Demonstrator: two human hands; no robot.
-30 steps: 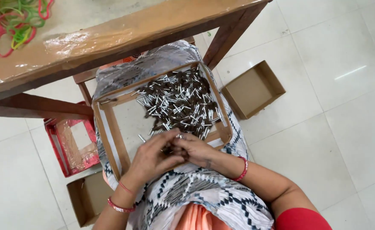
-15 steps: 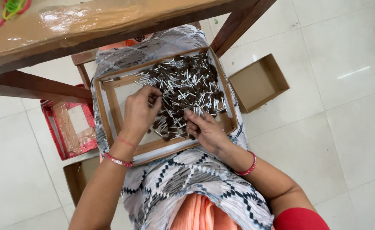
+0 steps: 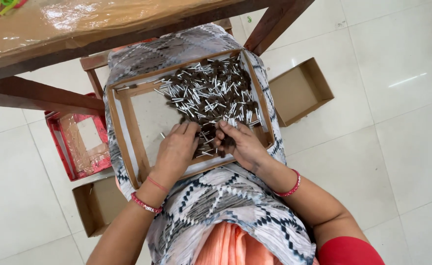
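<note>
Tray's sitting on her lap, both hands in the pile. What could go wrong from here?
1. The shallow tray rests only on the patterned cloth over the lap, so a knee shift might tip it.
2. The small silver-and-dark sticks crowd the far corner and could spill over the rim.
3. Left hand and right hand work close together, so loose pieces may get knocked.

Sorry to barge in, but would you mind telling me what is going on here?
A seated person has a shallow cardboard tray on their lap, holding a heap of small dark and silver sticks. Both hands are at the near edge of the heap: the left hand lies palm down on it, the right hand picks at a few. Empty cardboard boxes and a red box sit on the floor.
</note>
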